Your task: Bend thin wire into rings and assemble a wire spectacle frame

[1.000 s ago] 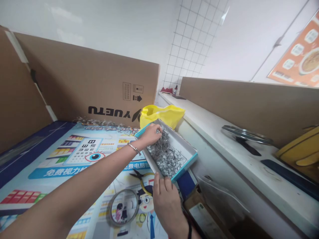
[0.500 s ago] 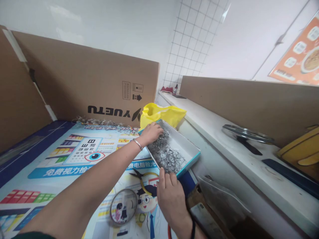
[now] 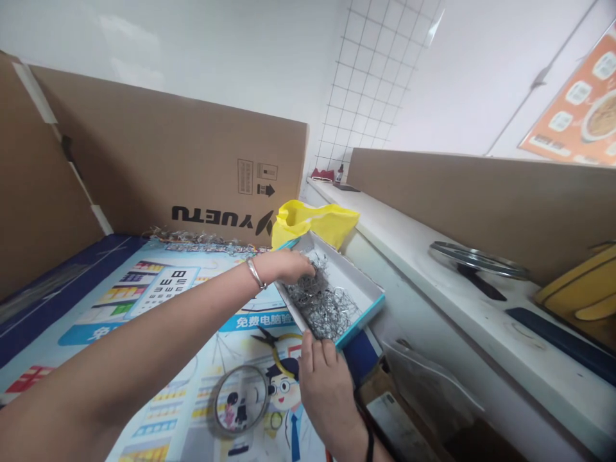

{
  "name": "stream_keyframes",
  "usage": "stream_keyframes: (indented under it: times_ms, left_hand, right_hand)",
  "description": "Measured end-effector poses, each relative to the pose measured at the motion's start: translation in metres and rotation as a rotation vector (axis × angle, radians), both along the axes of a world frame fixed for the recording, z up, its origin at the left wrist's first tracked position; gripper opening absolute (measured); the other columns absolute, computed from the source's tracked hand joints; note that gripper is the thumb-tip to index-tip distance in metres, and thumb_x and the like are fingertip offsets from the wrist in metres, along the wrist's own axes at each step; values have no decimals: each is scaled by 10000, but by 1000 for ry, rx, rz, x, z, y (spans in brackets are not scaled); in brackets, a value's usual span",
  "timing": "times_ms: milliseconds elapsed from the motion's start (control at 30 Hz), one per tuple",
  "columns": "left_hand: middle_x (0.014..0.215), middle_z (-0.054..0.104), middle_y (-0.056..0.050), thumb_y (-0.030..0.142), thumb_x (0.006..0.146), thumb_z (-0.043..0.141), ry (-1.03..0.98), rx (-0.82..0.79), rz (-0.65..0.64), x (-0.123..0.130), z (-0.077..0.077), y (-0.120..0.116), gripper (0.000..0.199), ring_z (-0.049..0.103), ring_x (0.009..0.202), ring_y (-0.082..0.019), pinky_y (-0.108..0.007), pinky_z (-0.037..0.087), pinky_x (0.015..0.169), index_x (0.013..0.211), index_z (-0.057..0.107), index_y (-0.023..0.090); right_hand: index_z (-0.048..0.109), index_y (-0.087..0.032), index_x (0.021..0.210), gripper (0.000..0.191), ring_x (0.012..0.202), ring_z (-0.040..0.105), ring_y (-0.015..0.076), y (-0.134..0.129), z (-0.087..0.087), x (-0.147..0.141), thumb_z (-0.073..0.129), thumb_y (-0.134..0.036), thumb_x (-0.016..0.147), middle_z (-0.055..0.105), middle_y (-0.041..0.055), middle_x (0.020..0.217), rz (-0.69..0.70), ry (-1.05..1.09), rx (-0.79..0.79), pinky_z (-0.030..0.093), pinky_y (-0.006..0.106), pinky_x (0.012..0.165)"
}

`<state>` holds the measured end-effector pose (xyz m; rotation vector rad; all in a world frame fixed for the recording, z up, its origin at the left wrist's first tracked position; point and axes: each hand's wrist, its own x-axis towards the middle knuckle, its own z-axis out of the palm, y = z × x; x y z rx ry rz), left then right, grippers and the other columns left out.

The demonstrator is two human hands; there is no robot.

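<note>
A shallow white box with turquoise edges [image 3: 362, 321] lies tilted on the printed table cover. Inside it is a tangled heap of thin silvery wire pieces [image 3: 332, 312]. My left hand [image 3: 291, 265], a silver bangle on its wrist, reaches over the box's left side, fingers curled into the heap; their tips are partly hidden among the wires. At the near edge of the box, my right hand [image 3: 327, 385] grips the wall, fingers hooked over the rim. Pliers with yellow handles [image 3: 276, 343] lie left of the right hand, beside a round clear dish [image 3: 240, 399] holding small dark and pink parts.
A yellow bag [image 3: 315, 221] stands behind the box. Cardboard panels [image 3: 158, 147] wall in the back and left. Along the right runs a white ledge [image 3: 404, 240] bearing a round metal-rimmed lid [image 3: 479, 258]. Below it sits an open carton [image 3: 380, 391] with clear plastic.
My left hand has shifted slightly toward me and down, its wrist swinging left, with the fingers still in the wires. My right hand stays at the box's near edge, slightly lower.
</note>
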<state>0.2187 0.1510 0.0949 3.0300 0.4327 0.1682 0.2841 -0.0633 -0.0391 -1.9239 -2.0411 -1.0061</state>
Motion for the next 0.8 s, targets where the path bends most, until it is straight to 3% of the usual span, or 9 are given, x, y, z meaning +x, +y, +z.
stream_keyframes:
  times_ms: [133, 233, 400, 500, 567, 700, 800]
  left_hand:
    - [951, 635, -103, 10, 733, 490, -45, 82, 11, -4, 11, -27, 309, 586, 846, -255, -378, 399, 789, 901, 675, 192]
    - [950, 647, -109, 12, 763, 451, -32, 106, -93, 2, 16, -45, 319, 589, 891, -261, -361, 418, 758, 923, 669, 183]
    - [791, 712, 36, 68, 674, 630, 194, 3, -289, 19, -3, -64, 274, 612, 643, -137, -210, 429, 551, 825, 704, 284]
    - [599, 678, 6, 91, 572, 726, 280, 38, -259, 24, -23, -65, 150, 575, 511, -149, -222, 400, 466, 626, 686, 226]
    - [600, 677, -43, 71, 623, 684, 249, 98, -190, 24, -31, -61, 122, 601, 548, -178, -244, 425, 509, 611, 676, 192]
    - [895, 694, -158, 46, 766, 525, 96, 190, -121, 24, -29, -45, 203, 643, 850, -260, -319, 470, 702, 836, 692, 138]
    - [903, 682, -173, 52, 762, 532, 39, 213, -116, 26, -24, -33, 183, 634, 891, -280, -347, 459, 762, 831, 686, 122]
  right_hand:
    - [465, 13, 1256, 442, 860, 517, 288, 0, 0, 0, 477, -70, 822, 603, 165, 930, 12, 18, -5, 418, 381, 610]
    - [467, -8, 1256, 448, 874, 518, 289, -1, 1, -2, 461, -54, 811, 604, 165, 937, 18, 40, -2, 420, 380, 608]
    - [483, -3, 1229, 430, 862, 524, 292, -1, 2, -3, 468, -55, 803, 604, 166, 907, 22, 42, 6, 419, 386, 620]
    - [475, -11, 1241, 435, 875, 525, 295, -1, 2, -3, 470, -62, 809, 603, 166, 908, 20, 46, 11, 420, 385, 622]
    - [467, -7, 1250, 457, 888, 521, 303, -1, 0, -3, 479, -63, 796, 603, 176, 928, 20, 47, 0, 420, 384, 613]
    - [465, 2, 1259, 503, 910, 510, 312, -2, -1, -4, 506, -58, 761, 603, 189, 977, 22, 41, -37, 425, 387, 620]
    - [465, -8, 1266, 504, 923, 504, 309, -3, 0, -4, 499, -57, 766, 602, 186, 994, 8, 40, -43, 429, 383, 626]
